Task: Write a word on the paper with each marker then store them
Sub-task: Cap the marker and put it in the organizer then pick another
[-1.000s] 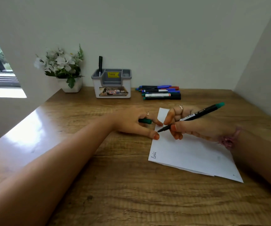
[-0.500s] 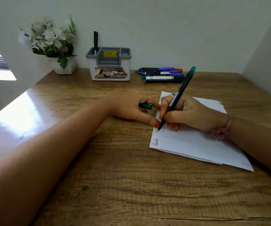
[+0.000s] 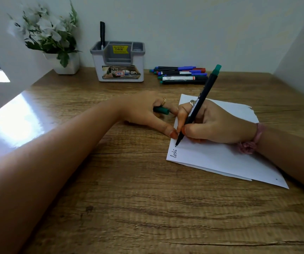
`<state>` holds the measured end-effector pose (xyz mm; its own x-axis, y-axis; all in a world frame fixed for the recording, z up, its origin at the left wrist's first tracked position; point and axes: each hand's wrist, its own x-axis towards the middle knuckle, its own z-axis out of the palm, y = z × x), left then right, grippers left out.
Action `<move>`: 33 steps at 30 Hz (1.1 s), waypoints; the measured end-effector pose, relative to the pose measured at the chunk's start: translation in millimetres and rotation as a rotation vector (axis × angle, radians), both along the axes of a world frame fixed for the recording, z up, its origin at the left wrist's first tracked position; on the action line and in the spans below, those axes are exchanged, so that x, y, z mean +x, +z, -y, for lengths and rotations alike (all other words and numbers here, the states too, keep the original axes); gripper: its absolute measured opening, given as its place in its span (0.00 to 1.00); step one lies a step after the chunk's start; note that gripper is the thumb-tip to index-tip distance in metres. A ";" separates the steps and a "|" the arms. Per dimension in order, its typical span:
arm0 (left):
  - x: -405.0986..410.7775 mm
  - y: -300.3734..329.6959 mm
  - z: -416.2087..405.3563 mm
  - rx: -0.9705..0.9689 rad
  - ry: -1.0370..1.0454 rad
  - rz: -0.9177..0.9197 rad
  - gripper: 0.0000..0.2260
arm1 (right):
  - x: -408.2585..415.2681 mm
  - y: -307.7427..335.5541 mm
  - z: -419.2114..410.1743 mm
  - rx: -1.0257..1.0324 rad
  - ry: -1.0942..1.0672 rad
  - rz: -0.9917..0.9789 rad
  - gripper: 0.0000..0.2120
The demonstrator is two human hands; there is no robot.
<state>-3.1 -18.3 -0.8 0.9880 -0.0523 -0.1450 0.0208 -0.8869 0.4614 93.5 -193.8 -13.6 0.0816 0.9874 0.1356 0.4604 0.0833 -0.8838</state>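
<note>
green marker point(image 3: 200, 110) gripped by right hand point(image 3: 211, 123), tip just above "loki" on paper point(image 3: 220, 158); left hand point(image 3: 147, 112), holding cap point(image 3: 161, 110), should pin paper firmly.

Wood-grain desk point(image 3: 129, 208) in white-walled corner; window glare on left; potted white flowers point(image 3: 50, 33) at back

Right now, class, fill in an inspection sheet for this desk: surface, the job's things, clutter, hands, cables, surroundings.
Surface: wooden desk, glare at its left edge.
Job's things: paper with one written word near its left edge; green marker tip at the paper above that word; green cap; spare markers piled at the back; organiser holding one black pen.
Clutter: potted white flowers.
Hands: right hand grips the green marker; left hand holds the green cap, a fingertip at the paper's edge.
Cables: nothing seen.
Surroundings: plain walls behind and right; window at left.
</note>
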 end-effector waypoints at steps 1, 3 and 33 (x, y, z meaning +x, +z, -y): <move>0.0 0.0 0.1 -0.001 -0.001 0.004 0.20 | -0.6 0.0 0.1 -0.001 0.006 -0.002 0.02; -1.1 0.8 0.6 -0.003 0.005 0.006 0.17 | -0.4 -1.0 0.0 -0.007 0.020 -0.015 0.01; 2.6 -0.7 -1.7 0.006 0.020 0.042 0.27 | -4.0 0.7 -1.7 0.014 -0.003 0.014 0.04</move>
<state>-0.5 -16.6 -1.5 0.9942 -0.0313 -0.1032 0.0194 -0.8895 0.4565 89.5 -192.1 -13.0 0.0822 0.9851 0.1509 0.4727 0.0948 -0.8761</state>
